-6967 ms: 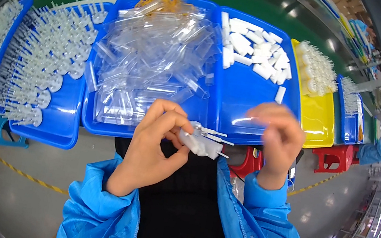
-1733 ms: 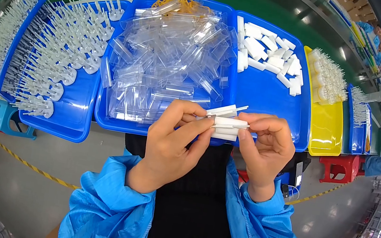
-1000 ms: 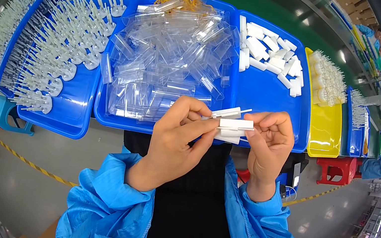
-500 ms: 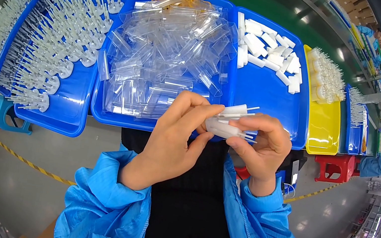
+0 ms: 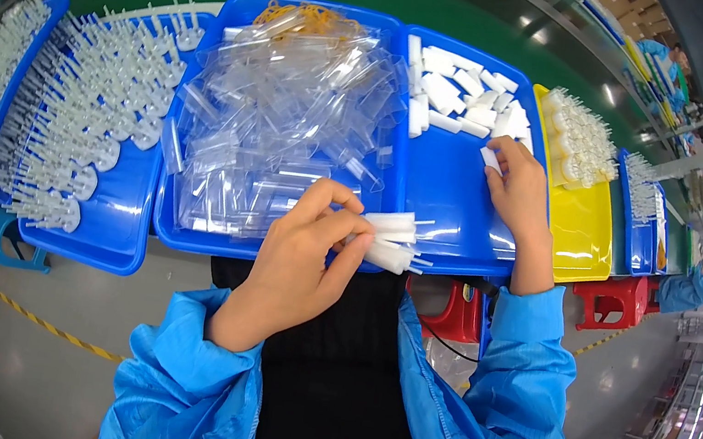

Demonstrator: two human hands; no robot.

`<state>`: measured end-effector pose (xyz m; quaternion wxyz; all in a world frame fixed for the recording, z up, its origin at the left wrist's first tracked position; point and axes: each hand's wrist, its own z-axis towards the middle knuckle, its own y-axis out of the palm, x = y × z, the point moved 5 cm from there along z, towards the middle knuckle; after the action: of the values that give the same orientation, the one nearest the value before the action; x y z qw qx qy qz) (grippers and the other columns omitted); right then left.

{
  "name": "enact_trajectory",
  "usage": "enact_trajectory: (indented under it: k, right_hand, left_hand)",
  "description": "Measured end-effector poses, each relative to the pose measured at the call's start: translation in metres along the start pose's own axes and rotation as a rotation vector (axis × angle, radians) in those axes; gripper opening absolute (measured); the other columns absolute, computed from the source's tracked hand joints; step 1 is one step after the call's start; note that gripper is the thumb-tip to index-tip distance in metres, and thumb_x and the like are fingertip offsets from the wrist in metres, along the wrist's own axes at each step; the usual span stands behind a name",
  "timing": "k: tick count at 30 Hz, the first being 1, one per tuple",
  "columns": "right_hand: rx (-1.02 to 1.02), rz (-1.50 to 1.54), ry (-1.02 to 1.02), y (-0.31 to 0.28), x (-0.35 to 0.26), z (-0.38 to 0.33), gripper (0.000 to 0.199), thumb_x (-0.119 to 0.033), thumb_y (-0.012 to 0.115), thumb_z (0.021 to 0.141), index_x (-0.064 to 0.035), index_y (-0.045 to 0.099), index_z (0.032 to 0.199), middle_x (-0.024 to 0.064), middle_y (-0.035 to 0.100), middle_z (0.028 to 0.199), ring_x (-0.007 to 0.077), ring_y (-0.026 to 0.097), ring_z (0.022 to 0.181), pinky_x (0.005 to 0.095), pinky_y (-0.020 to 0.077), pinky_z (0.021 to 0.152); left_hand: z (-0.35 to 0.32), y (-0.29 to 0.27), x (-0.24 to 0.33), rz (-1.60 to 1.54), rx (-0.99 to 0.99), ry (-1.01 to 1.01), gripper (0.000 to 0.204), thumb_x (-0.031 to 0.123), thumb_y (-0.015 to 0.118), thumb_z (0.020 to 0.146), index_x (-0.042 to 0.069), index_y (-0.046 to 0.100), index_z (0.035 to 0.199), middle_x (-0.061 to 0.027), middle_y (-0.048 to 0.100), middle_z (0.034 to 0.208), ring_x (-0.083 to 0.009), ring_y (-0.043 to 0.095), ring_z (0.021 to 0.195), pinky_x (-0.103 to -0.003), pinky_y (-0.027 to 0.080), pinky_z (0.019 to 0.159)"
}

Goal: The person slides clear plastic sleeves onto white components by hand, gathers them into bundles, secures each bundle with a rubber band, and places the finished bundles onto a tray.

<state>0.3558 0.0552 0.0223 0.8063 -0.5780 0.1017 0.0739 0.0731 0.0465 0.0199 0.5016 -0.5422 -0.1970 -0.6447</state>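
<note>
My left hand (image 5: 293,261) is closed round a small bundle of thin sticks (image 5: 394,229) with white block-like pieces on them, over the front edge of the blue tray of clear sleeves. The thin ends point right. My right hand (image 5: 520,187) is above the right blue tray (image 5: 452,227), its thumb and finger pinching one small white block (image 5: 490,159). Just beyond it, more loose white blocks (image 5: 438,90) lie heaped in that tray's far part. Clear plastic sleeves (image 5: 287,106) fill the middle tray beside my left hand.
Yellow rubber bands (image 5: 297,17) lie at the middle tray's back. White stemmed parts (image 5: 101,103) crowd a blue tray on the left. A yellow tray (image 5: 575,243) with similar bundles (image 5: 579,137) stands right. Red stools (image 5: 612,300) sit below; another person (image 5: 688,294) is far right.
My right hand has left the bundle, moved up and right to the white blocks, and now pinches one. My left hand keeps the bundle. The view has shifted slightly.
</note>
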Motion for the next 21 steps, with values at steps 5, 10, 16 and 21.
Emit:
enact_trajectory:
  k: [5, 10, 16, 21]
  right_hand:
    - [0.128, -0.137, -0.051, -0.002, -0.010, -0.001, 0.025, 0.003, 0.063, 0.071, -0.0012, 0.063, 0.096, 0.0195, 0.064, 0.090, 0.0345, 0.065, 0.077, 0.0398, 0.0519, 0.069]
    - [0.125, 0.709, 0.278, -0.010, -0.021, -0.027, 0.012, 0.001, 0.061, 0.083, 0.0027, 0.068, 0.093, 0.0100, 0.065, 0.093, 0.0162, 0.065, 0.075, 0.0249, 0.0508, 0.068]
    - [0.112, 1.065, 0.187, -0.007, -0.061, -0.051, 0.024, 0.003, 0.061, 0.086, 0.0060, 0.064, 0.109, 0.0141, 0.064, 0.103, 0.0142, 0.064, 0.079, 0.0214, 0.0497, 0.070]
    - [0.102, 0.951, 0.268, -0.019, -0.080, -0.067, 0.018, 0.000, 0.064, 0.087, 0.0064, 0.065, 0.103, 0.0098, 0.064, 0.093, 0.0096, 0.063, 0.072, 0.0186, 0.0464, 0.059]
  left_hand:
    - [0.005, 0.002, -0.005, 0.074, 0.011, -0.038, 0.007, 0.002, 0.068, 0.082, -0.004, 0.068, 0.085, -0.0123, 0.060, 0.097, -0.0187, 0.065, 0.072, -0.026, 0.054, 0.064]
    - [0.005, 0.000, -0.009, 0.049, -0.001, -0.046, 0.009, 0.002, 0.072, 0.078, -0.003, 0.070, 0.086, -0.0122, 0.061, 0.098, -0.0181, 0.066, 0.075, -0.026, 0.057, 0.066]
    - [0.006, 0.000, -0.009, -0.034, 0.021, -0.041, 0.011, 0.002, 0.073, 0.076, -0.004, 0.068, 0.083, -0.0106, 0.060, 0.094, -0.0184, 0.065, 0.071, -0.027, 0.054, 0.063]
    - [0.003, -0.001, -0.004, -0.025, 0.133, 0.027, 0.010, -0.004, 0.072, 0.073, -0.003, 0.067, 0.082, -0.0100, 0.059, 0.093, -0.0168, 0.064, 0.070, -0.026, 0.054, 0.061]
